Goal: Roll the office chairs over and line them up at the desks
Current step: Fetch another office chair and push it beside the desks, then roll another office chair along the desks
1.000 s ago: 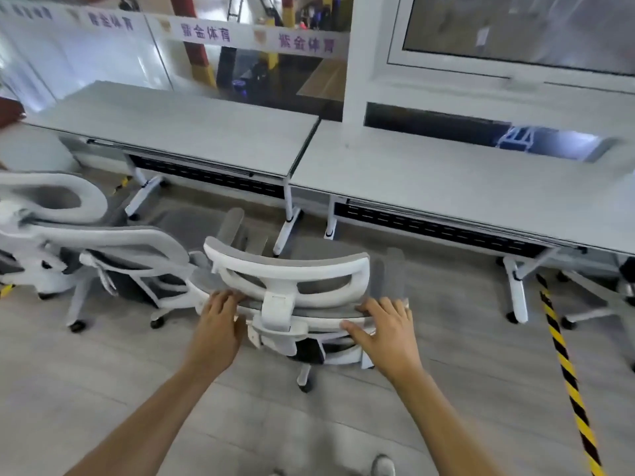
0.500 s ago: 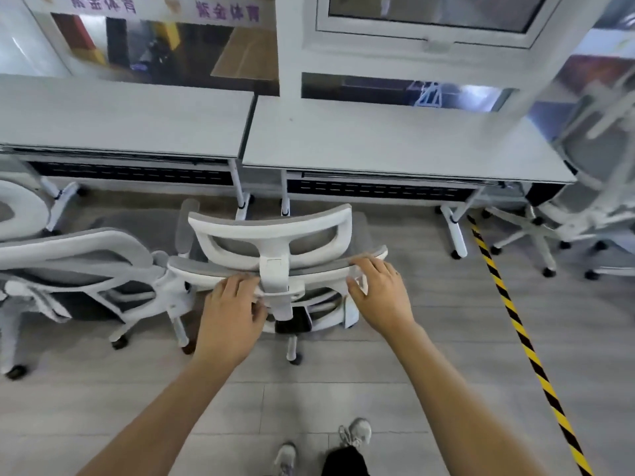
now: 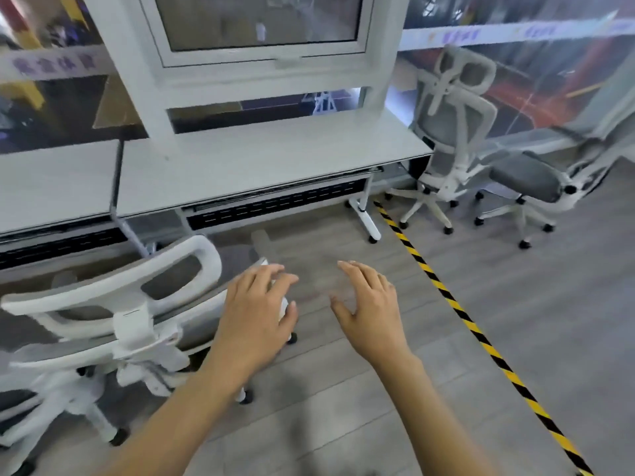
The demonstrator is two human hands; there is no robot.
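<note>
Mesh-backed chair (image 3: 113, 304), curved white frame.

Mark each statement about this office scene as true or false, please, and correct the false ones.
1. The right hand grips the white-framed grey mesh office chair nearest the person. False: it hangs open over the bare floor, touching nothing.
2. The left hand is at that chair's right edge. True.
3. A yellow-and-black striped floor tape runs right of the hands. True.
4. The light grey desk with white legs carries a monitor. False: its top is bare.
5. Two more white-framed grey chairs stand beyond the tape, right of the desk. True.
</note>
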